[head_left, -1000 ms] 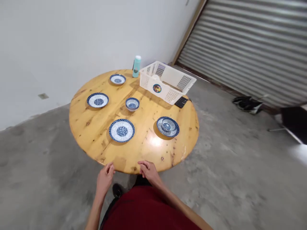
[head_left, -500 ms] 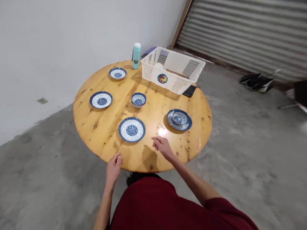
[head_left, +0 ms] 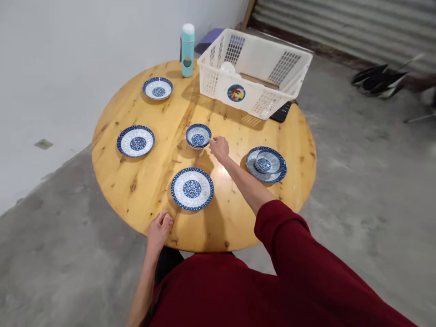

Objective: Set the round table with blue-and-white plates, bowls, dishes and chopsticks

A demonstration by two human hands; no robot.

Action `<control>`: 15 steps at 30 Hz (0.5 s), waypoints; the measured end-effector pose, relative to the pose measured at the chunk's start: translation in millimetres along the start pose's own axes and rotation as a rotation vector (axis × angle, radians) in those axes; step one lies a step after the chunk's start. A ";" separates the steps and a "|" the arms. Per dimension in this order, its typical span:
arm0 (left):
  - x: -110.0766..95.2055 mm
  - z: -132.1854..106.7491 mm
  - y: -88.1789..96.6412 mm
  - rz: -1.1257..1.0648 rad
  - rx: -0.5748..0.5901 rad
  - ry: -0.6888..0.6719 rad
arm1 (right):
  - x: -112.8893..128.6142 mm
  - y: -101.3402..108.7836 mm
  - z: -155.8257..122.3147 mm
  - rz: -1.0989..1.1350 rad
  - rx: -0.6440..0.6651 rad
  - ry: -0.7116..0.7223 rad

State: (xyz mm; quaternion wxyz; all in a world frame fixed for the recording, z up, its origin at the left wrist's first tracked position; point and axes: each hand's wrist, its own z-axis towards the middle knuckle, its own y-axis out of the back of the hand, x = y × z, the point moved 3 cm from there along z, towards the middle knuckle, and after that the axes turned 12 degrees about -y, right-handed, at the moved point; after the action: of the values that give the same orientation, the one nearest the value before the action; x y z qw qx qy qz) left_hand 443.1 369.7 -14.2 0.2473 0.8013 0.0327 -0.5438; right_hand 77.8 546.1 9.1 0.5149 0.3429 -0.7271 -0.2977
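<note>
A stack of blue-and-white bowls (head_left: 198, 137) stands at the middle of the round wooden table (head_left: 153, 181). My right hand (head_left: 218, 147) is at the right rim of the stack, thumb and fingers pinched on the top bowl's edge. How many bowls the fingers catch is hidden. My left hand (head_left: 161, 225) hovers by the table's near edge, fingers curled together with nothing in them. Between my hands lies a patterned plate (head_left: 192, 189). To the right, another plate (head_left: 282, 171) carries a single bowl (head_left: 268, 162).
Two more patterned plates, a middle-left plate (head_left: 136, 141) and a far-left plate (head_left: 158, 88), lie on the table. A turquoise bottle (head_left: 187, 52) stands at the back beside a white plastic basket (head_left: 254, 102) with a few things inside. A black object (head_left: 282, 112) shows under the basket's right corner.
My right hand has moved forward from the near side of the table to the rim of the bowl stack. The view has come closer. My left hand stays near the table edge.
</note>
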 end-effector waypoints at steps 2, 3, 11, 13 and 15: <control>4.2 15.8 7.5 0.009 0.048 -0.009 | 5.6 -6.5 8.3 0.028 -0.033 -0.065; 5.8 25.2 12.0 0.013 0.074 -0.018 | 8.0 -8.7 10.5 0.052 -0.057 -0.094; 6.6 104.9 75.6 0.099 0.270 -0.106 | 40.5 -13.9 -5.8 -0.118 -0.191 -0.277; 6.4 122.3 94.9 0.104 0.295 -0.114 | 49.2 -15.8 -10.1 -0.174 -0.229 -0.313; 6.3 137.6 110.4 0.103 0.305 -0.122 | 55.6 -17.9 -12.6 -0.205 -0.252 -0.337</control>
State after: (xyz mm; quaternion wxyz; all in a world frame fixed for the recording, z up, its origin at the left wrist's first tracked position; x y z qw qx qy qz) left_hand 363.5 212.3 -19.3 0.1519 0.7955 -0.1063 -0.5769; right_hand 80.1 489.8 29.0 0.3920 0.2935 -0.7213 -0.4898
